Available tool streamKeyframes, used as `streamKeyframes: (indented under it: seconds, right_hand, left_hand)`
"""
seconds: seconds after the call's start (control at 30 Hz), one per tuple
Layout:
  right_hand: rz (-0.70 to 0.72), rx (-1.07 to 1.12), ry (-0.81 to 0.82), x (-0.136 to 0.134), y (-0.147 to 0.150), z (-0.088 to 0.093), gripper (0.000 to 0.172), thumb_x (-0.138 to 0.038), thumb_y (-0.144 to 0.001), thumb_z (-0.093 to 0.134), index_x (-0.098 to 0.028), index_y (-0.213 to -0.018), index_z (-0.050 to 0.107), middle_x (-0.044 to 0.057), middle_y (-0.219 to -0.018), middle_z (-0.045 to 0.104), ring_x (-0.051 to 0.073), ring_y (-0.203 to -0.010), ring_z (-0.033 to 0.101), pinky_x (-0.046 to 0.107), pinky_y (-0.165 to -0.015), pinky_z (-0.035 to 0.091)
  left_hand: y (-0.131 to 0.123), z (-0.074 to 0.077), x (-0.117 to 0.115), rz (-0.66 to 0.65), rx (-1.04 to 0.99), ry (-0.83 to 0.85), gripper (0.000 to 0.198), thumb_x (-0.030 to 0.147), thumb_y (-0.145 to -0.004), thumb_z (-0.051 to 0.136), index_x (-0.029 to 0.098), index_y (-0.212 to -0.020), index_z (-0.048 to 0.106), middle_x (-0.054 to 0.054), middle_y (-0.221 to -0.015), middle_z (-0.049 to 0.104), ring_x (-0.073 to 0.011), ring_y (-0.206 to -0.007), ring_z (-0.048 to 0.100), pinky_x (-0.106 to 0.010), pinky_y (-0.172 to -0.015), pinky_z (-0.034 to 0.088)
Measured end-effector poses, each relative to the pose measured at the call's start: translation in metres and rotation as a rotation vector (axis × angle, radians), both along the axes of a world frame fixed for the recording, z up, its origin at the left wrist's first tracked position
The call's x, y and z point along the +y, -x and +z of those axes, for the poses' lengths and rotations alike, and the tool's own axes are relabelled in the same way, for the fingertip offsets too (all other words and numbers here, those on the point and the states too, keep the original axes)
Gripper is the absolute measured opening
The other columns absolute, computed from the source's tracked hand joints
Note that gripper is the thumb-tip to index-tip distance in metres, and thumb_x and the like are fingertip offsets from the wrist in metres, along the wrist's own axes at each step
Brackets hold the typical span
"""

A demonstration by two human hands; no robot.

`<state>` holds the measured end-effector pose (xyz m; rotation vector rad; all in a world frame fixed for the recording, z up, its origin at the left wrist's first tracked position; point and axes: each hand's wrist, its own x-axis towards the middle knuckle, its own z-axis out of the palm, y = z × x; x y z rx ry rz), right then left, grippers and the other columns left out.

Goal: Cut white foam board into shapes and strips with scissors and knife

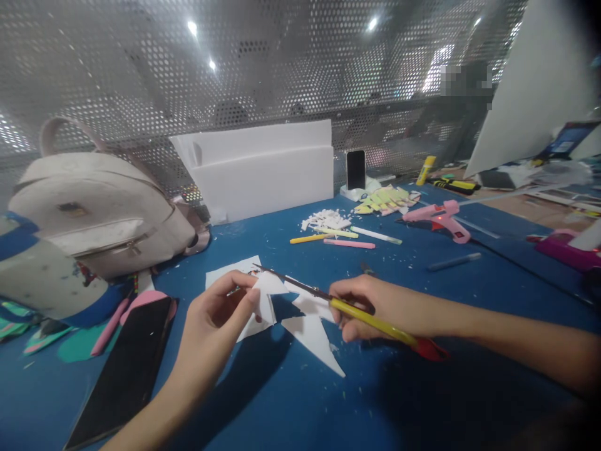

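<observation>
Presently, the left hand [213, 322] has its grip closed on a white piece [275, 285], pinched between thumb and fingers above the blue surface [282, 419]. The right hand [364, 304] grips the scissors [375, 324], blades pointing left along the piece's upper edge; whether they touch it, I cannot tell. A pointed scrap [312, 341] lies between the hands. Farther back, pens [350, 243] lie beside white bits [326, 219], left of a pink glue gun [436, 216]. A phone [126, 357] lies near the left forearm.
</observation>
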<state>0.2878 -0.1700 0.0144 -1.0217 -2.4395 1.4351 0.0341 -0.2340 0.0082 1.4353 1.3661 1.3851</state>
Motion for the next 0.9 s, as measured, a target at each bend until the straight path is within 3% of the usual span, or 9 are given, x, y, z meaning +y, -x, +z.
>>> streamKeyframes:
  seconds: [0.17, 0.4, 0.7, 0.9]
  right_hand:
    - [0.11, 0.009, -0.085, -0.001, -0.002, -0.004, 0.04, -0.056, -0.085, 0.062, -0.018, -0.09, 0.049, -0.001, -0.078, 0.05, 0.009, -0.061, 0.044, 0.021, -0.051, 0.033]
    - [0.129, -0.059, -0.249, -0.01, 0.004, 0.0, 0.047, -0.065, -0.088, 0.05, -0.018, -0.086, 0.048, 0.002, -0.081, 0.053, 0.014, -0.067, 0.046, 0.024, -0.057, 0.034]
    - [0.115, -0.04, -0.218, -0.019, 0.008, -0.008, 0.045, -0.06, -0.095, 0.038, -0.017, -0.092, 0.052, 0.005, -0.081, 0.056, 0.013, -0.064, 0.045, 0.024, -0.055, 0.032]
    - [0.111, -0.071, -0.222, -0.021, 0.01, -0.001, 0.04, -0.054, -0.095, 0.039, -0.016, -0.092, 0.053, 0.005, -0.079, 0.057, 0.012, -0.061, 0.044, 0.024, -0.054, 0.032]
  left_hand:
    - [-0.005, 0.003, -0.003, 0.034, 0.007, 0.009, 0.016, 0.037, -0.082, 0.067, 0.021, -0.08, 0.064, 0.002, -0.068, 0.059, -0.0124, -0.061, 0.052, -0.022, -0.058, 0.039]
    - [-0.01, 0.003, -0.01, 0.056, -0.014, 0.027, 0.017, 0.037, -0.083, 0.067, 0.021, -0.081, 0.062, 0.001, -0.075, 0.059, -0.0114, -0.064, 0.052, -0.021, -0.062, 0.04]
    - [-0.007, -0.003, -0.014, -0.013, -0.076, 0.048, 0.018, 0.037, -0.085, 0.066, 0.02, -0.081, 0.062, 0.002, -0.071, 0.058, -0.0107, -0.062, 0.053, -0.02, -0.06, 0.04]
    - [-0.01, 0.001, -0.015, -0.02, -0.067, 0.035, 0.018, 0.036, -0.086, 0.066, 0.02, -0.082, 0.061, 0.002, -0.071, 0.058, -0.0103, -0.063, 0.053, -0.019, -0.06, 0.04]
